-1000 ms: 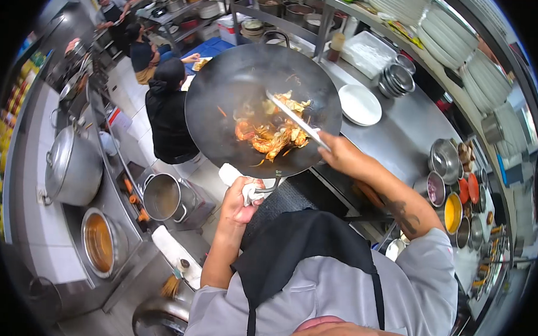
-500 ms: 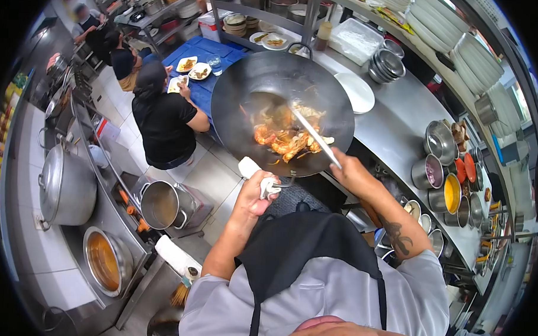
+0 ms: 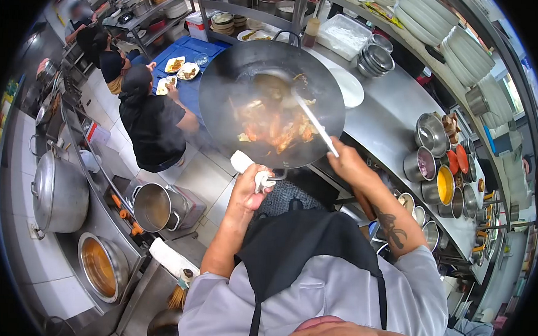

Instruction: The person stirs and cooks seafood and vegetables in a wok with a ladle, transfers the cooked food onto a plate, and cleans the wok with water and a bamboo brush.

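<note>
My left hand (image 3: 251, 188) is closed round the near loop handle of a large dark wok (image 3: 225, 77), with a folded white cloth (image 3: 242, 162) between palm and metal. The wok is held up in front of me, tilted so that its inside shows. In it lie orange-red shellfish pieces (image 3: 276, 133) with pale bits and brown sauce, blurred by steam. My right hand (image 3: 347, 162) grips the end of a long metal ladle (image 3: 314, 122). The ladle reaches into the wok; its head is partly lost in sauce and steam.
A steel counter (image 3: 377, 112) runs along the right, with a white plate (image 3: 347, 88) and several metal bowls. A person in black (image 3: 149, 119) stands at a blue table (image 3: 196, 50) with plated food. Large pots (image 3: 61, 187) stand at the left.
Steam over the wok has thickened, and the food has shifted, baring a brown patch near the ladle's head. The whole view has shifted slightly. Both hands keep their hold.
</note>
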Demonstrator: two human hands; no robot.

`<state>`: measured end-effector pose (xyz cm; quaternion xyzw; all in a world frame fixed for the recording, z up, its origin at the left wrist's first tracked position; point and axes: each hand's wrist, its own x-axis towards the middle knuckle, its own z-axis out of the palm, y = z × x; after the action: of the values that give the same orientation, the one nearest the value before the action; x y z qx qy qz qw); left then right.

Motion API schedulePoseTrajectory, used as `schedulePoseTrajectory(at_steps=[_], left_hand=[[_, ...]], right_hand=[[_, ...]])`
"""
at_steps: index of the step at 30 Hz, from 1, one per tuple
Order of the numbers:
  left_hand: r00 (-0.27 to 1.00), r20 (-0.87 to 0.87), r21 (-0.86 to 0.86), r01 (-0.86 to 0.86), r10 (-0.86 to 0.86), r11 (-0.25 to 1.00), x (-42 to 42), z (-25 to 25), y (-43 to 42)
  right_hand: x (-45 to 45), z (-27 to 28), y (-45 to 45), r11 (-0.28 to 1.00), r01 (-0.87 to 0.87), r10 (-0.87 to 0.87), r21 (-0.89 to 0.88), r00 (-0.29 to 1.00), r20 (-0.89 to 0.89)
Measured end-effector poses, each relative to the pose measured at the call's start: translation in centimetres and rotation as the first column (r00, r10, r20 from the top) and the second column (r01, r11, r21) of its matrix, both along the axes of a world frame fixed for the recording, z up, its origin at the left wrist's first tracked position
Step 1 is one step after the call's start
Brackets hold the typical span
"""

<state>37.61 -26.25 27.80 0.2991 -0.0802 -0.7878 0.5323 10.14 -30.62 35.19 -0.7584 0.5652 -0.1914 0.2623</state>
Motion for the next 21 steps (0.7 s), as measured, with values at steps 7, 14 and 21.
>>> schedulePoseTrajectory(at_steps=[7, 14, 21], left_hand=[[0.995, -0.093, 0.001, -0.021, 0.021, 1.000, 0.3, -0.9, 0.1], [0.994, 0.063, -0.103, -0.086, 0.092, 0.991, 0.0, -0.8, 0.5], [0.960, 0.235, -0.069, -0.140, 0.152, 0.988, -0.7, 0.7, 0.8]], right_hand=[[-1.1, 5.9, 5.9, 0.995, -0.073, 0.068, -0.067, 0.994, -0.082], [-3.2, 7.2, 1.9, 0.992, 0.116, -0.122, -0.042, 0.975, -0.187], [6.2, 4.5, 5.6, 0.725, -0.019, -0.350, 0.689, 0.851, 0.392]])
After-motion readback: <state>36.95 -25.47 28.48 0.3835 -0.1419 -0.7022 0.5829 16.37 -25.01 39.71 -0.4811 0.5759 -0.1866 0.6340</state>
